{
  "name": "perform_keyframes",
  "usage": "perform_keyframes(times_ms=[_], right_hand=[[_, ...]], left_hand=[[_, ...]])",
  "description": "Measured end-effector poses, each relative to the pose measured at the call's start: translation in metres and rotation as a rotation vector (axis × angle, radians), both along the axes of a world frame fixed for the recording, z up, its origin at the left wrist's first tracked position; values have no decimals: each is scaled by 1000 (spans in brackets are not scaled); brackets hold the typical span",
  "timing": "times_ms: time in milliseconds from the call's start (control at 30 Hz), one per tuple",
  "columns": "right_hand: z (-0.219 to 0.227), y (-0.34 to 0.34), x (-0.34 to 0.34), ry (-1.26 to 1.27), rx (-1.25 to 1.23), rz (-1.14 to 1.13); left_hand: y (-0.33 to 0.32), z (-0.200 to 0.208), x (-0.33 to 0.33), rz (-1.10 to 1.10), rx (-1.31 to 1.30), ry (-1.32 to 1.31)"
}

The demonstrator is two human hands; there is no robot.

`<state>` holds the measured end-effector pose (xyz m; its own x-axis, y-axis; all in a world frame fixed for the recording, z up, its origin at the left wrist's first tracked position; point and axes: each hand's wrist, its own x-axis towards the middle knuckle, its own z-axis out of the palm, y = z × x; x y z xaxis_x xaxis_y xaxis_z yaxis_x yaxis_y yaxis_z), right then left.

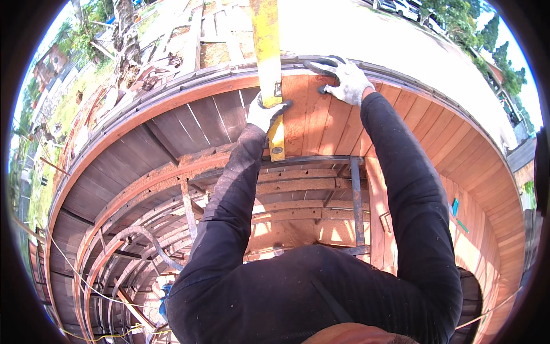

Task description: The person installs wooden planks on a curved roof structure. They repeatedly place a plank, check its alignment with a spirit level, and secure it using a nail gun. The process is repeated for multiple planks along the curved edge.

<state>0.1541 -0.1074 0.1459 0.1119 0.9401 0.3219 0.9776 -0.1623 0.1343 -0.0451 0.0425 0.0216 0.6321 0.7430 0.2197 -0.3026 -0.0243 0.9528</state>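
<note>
A long yellow spirit level [267, 49] stands across the edge of a curved wooden structure, its lower end lying over the plank lining. My left hand [261, 116], in a white and dark work glove, is wrapped round the level near its lower part. To its right, my gloved right hand [347, 82] lies on the top edge of the reddish wooden planks [314, 123], fingers spread over the edge and thumb on the inner face. Dark grey planks [186, 123] with light gaps between them run to the left of the level.
Below my arms are curved wooden ribs [200, 166] and a metal upright [357, 200]. A bent hose [150, 238] and loose cords hang at the lower left. Small blue and green items [455, 206] lie on the right planking. Loose boards [195, 37] and a tree trunk [125, 40] are outside.
</note>
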Motion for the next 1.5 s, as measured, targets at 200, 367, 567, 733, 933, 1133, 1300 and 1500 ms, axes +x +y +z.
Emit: perform_keyframes(times_ms=[200, 367, 567, 733, 933, 1133, 1300, 1500], right_hand=[[8, -2, -6, -18, -45, -13], [17, 2, -16, -8, -101, -44], [7, 3, -30, 92, 77, -40], [0, -3, -31, 87, 199, 23], [-3, -4, -27, 117, 183, 9], [-4, -6, -22, 80, 170, 23], [0, -8, -26, 73, 127, 17], [-8, -4, -23, 21, 132, -25]], left_hand=[[-2, 0, 0, 20, 14, 20], [-2, 0, 1, -2, -3, -35], [-6, 5, -3, 20, 19, 17], [3, -8, 5, 31, 19, -38], [4, -10, 4, 22, 38, -23], [3, -7, 5, 88, 89, 94], [0, -3, 2, 57, 62, 59], [3, -7, 3, 50, 49, 35]])
